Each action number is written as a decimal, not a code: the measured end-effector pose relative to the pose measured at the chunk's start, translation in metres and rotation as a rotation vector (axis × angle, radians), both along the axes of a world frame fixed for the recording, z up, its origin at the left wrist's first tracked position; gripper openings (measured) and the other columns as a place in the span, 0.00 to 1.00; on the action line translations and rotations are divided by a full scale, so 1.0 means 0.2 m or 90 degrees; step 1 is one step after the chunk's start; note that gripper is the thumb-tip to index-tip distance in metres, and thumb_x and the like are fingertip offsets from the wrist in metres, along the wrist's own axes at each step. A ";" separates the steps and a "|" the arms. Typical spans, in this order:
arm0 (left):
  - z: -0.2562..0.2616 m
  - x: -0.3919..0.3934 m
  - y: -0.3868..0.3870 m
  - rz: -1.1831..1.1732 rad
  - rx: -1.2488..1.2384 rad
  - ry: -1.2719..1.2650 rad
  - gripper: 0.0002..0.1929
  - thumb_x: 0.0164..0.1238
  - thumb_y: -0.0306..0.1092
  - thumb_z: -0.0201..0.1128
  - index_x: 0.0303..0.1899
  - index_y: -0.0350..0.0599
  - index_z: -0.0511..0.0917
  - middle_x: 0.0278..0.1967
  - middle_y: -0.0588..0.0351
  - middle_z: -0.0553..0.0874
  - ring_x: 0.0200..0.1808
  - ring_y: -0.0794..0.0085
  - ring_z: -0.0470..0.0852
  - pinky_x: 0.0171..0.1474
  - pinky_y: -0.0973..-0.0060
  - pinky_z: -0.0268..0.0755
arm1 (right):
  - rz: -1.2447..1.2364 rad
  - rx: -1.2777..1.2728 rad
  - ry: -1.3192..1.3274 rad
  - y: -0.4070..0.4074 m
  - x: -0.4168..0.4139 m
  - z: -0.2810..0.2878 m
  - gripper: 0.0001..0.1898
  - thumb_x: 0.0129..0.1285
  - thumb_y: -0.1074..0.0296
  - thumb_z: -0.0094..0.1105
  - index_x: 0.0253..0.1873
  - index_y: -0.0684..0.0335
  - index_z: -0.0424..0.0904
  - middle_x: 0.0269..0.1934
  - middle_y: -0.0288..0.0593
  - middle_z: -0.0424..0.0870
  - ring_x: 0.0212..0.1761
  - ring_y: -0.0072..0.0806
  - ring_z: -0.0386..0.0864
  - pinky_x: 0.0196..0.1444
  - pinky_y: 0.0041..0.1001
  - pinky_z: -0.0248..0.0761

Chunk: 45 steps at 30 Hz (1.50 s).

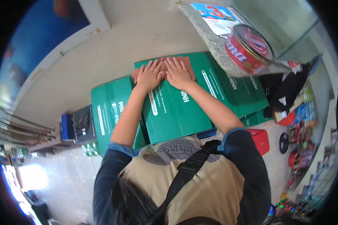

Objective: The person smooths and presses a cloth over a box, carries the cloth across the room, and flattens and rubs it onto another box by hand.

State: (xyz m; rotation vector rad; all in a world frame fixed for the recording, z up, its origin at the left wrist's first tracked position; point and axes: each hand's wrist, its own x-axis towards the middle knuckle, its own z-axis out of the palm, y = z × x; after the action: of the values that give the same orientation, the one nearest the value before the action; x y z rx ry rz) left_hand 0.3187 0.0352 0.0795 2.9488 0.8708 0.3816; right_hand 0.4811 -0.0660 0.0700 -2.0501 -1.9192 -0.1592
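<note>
Both my hands lie palm down on a reddish-brown cloth, which is spread on top of a green cardboard box against the wall. My left hand rests with fingers spread over the cloth's left part. Close beside it, my right hand presses flat with its fingers apart on the right part. Neither hand is closed around anything. The cloth looks wrinkled between the two hands, and their palms hide some of it. White print runs across the box top in front of my wrists.
More green boxes stand at left and right. A stone ledge juts out above the right boxes, carrying a round red tin and a calendar sheet. A red plastic stool stands on the tiled floor.
</note>
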 end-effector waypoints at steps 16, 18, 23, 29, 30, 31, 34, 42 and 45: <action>-0.06 -0.74 -0.83 -0.054 -0.473 -0.433 0.32 0.79 0.40 0.51 0.78 0.38 0.54 0.80 0.42 0.54 0.82 0.47 0.48 0.81 0.56 0.41 | 0.255 -0.189 0.030 -0.65 -0.57 0.24 0.37 0.69 0.64 0.49 0.79 0.72 0.52 0.82 0.56 0.49 0.84 0.53 0.43 0.81 0.54 0.35; -0.18 -0.68 -0.78 -0.031 -0.599 -0.592 0.36 0.84 0.45 0.45 0.80 0.37 0.42 0.81 0.42 0.47 0.83 0.52 0.42 0.82 0.60 0.35 | 0.272 -0.181 0.047 -0.48 -0.57 0.23 0.35 0.70 0.64 0.48 0.80 0.66 0.54 0.82 0.53 0.51 0.84 0.52 0.45 0.81 0.53 0.36; -0.47 -0.37 -0.36 0.003 -0.984 -0.864 0.37 0.85 0.53 0.36 0.79 0.32 0.42 0.81 0.41 0.49 0.82 0.58 0.48 0.81 0.66 0.41 | 0.251 -0.080 0.071 0.07 -0.49 0.14 0.28 0.78 0.55 0.42 0.79 0.51 0.60 0.81 0.43 0.57 0.84 0.44 0.49 0.81 0.51 0.38; -0.64 -0.11 0.08 0.068 -0.969 -0.939 0.32 0.85 0.48 0.36 0.78 0.33 0.52 0.76 0.39 0.63 0.79 0.58 0.59 0.80 0.69 0.48 | 0.241 -0.042 0.050 0.42 -0.49 0.12 0.26 0.75 0.52 0.47 0.74 0.53 0.70 0.77 0.44 0.65 0.81 0.46 0.55 0.79 0.52 0.44; -0.78 -0.09 0.14 0.119 -0.852 -0.879 0.32 0.85 0.47 0.36 0.78 0.33 0.52 0.76 0.40 0.63 0.79 0.59 0.60 0.79 0.68 0.50 | 0.264 -0.043 0.055 0.44 -0.51 0.13 0.26 0.75 0.51 0.48 0.73 0.54 0.71 0.77 0.44 0.65 0.80 0.47 0.56 0.79 0.51 0.44; -0.76 -0.08 0.15 0.160 -0.744 -0.808 0.31 0.85 0.46 0.36 0.78 0.33 0.53 0.77 0.41 0.63 0.78 0.59 0.60 0.79 0.68 0.51 | 0.253 -0.048 0.054 0.43 -0.51 0.13 0.27 0.75 0.51 0.48 0.73 0.54 0.71 0.77 0.44 0.64 0.81 0.47 0.56 0.79 0.52 0.44; -0.63 -0.10 0.05 0.101 -0.918 -0.865 0.29 0.86 0.45 0.33 0.77 0.36 0.55 0.77 0.44 0.63 0.78 0.60 0.61 0.79 0.67 0.51 | 0.226 -0.044 0.041 0.37 -0.51 0.12 0.26 0.76 0.52 0.47 0.75 0.53 0.69 0.78 0.45 0.62 0.82 0.48 0.53 0.80 0.48 0.44; -0.32 -0.59 -0.69 0.113 -0.776 -0.646 0.30 0.83 0.50 0.34 0.79 0.48 0.55 0.76 0.41 0.63 0.77 0.53 0.61 0.77 0.61 0.53 | 0.320 -0.186 0.075 -0.24 -0.67 0.21 0.35 0.72 0.54 0.51 0.80 0.57 0.56 0.82 0.50 0.50 0.84 0.51 0.44 0.81 0.54 0.34; -0.08 -0.88 -0.83 0.179 -0.660 -0.146 0.26 0.82 0.50 0.40 0.72 0.49 0.66 0.57 0.36 0.83 0.55 0.41 0.83 0.58 0.51 0.75 | 0.389 -0.240 0.054 -0.54 -0.72 0.26 0.39 0.69 0.54 0.58 0.80 0.61 0.56 0.81 0.52 0.51 0.84 0.52 0.45 0.81 0.53 0.34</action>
State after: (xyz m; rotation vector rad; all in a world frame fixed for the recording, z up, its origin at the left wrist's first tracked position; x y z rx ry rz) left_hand 0.1422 -0.1305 0.0643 1.8129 1.0271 0.1764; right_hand 0.3365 -0.1739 0.1219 -1.5214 -2.5595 0.4546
